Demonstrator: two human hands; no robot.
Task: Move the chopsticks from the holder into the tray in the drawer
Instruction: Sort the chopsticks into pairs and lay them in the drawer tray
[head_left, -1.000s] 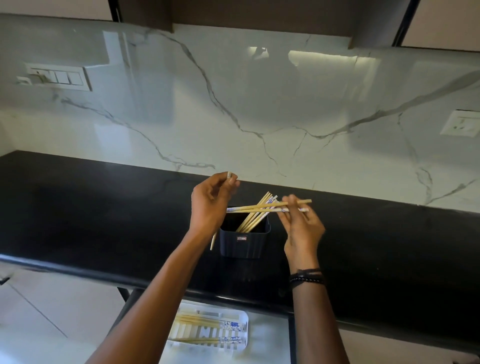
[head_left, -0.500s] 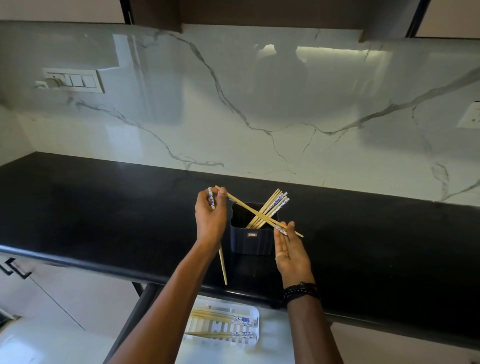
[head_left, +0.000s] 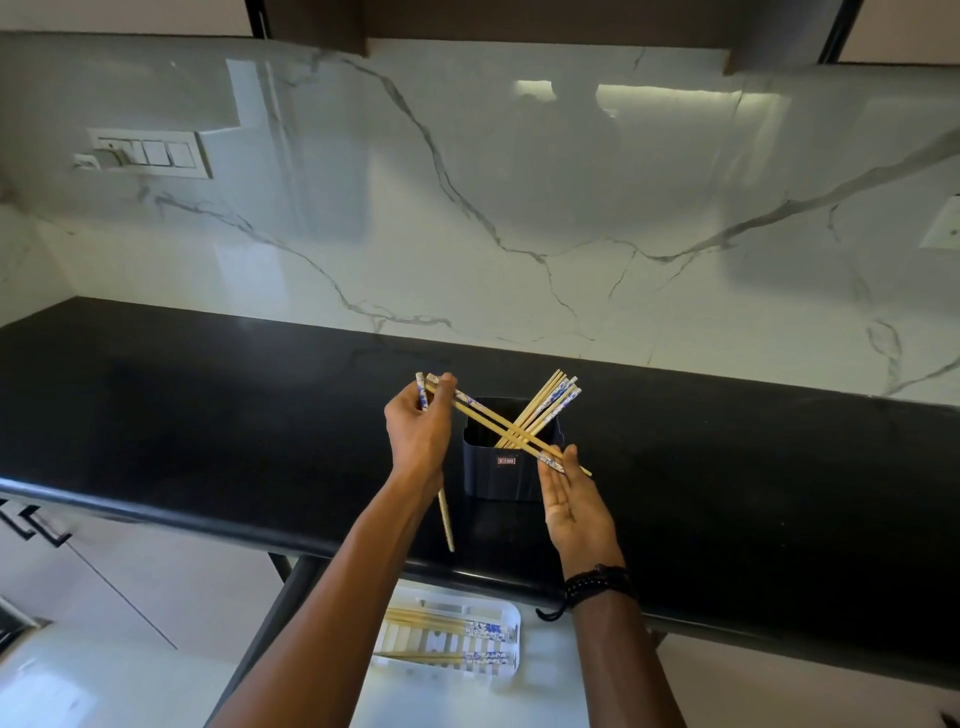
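Note:
A dark square holder (head_left: 511, 475) stands on the black counter with several bamboo chopsticks (head_left: 545, 410) leaning to its right. My left hand (head_left: 418, 431) grips chopsticks: one hangs down (head_left: 445, 519), and a pair (head_left: 498, 426) slants across the holder toward my right hand. My right hand (head_left: 569, 499) is flat, fingers straight, touching the far ends of that slanted pair. Below the counter edge, a white tray (head_left: 511, 616) in the open drawer holds several chopsticks (head_left: 447, 626) with blue-patterned ends.
The black counter (head_left: 208, 415) runs left to right under a marble backsplash with a switch plate (head_left: 150, 153) on the left and a socket (head_left: 945, 223) at the right edge. Dark cabinet handles (head_left: 31, 522) show at lower left.
The pair my right hand held level over the holder has swung to a slant, its left ends now in my left hand. My right hand dropped lower and opened flat.

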